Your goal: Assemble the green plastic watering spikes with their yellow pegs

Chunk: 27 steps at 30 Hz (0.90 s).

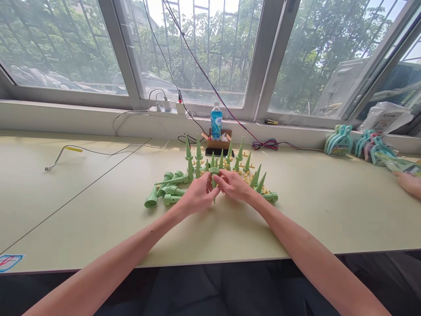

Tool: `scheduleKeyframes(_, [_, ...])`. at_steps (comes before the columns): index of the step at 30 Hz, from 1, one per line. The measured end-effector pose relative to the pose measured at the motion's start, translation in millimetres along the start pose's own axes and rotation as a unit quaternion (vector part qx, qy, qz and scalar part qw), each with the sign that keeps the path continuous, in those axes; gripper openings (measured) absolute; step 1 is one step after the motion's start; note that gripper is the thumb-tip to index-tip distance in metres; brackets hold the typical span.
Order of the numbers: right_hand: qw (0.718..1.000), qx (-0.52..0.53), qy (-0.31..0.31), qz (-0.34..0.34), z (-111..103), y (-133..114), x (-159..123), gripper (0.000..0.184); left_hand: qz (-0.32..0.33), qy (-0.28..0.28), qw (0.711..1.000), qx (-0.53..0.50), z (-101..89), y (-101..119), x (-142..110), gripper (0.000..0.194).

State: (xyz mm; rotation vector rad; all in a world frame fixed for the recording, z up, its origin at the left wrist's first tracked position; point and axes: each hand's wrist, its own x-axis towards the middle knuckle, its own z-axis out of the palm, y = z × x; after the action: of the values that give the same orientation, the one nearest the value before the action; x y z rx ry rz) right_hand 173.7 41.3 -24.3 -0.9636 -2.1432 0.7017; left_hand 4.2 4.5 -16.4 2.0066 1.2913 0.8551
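Observation:
Both my hands meet at the middle of the pale table (98,219) and grip one green cone-shaped plastic spike (214,172). My left hand (197,195) is closed round its lower part, point down. My right hand (234,185) pinches its wide top end. Several green spikes (197,153) stand upright just behind my hands. More green spikes (166,191) lie on their sides to the left. Small yellow parts (247,175) are scattered among the standing ones.
A blue-labelled bottle (216,123), a small cardboard box (218,141) and a dark phone (219,152) stand behind the spikes. Cables (98,151) run from a power strip (167,109) on the sill. Teal plastic items (338,140) sit far right, near another person's hand (409,182).

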Motion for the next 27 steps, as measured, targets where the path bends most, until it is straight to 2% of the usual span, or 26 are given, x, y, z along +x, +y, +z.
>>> scheduleKeyframes(7, [1.000, 0.000, -0.002, 0.004, -1.9, -3.1, -0.6, 0.039, -0.020, -0.039, 0.997, -0.056, 0.2, -1.2, 1.3, 0.031])
scheduleKeyframes(27, [1.000, 0.000, 0.003, -0.001, -3.0, -2.9, -0.7, 0.038, -0.036, -0.087, 0.984, -0.150, 0.7, 2.3, 0.7, 0.036])
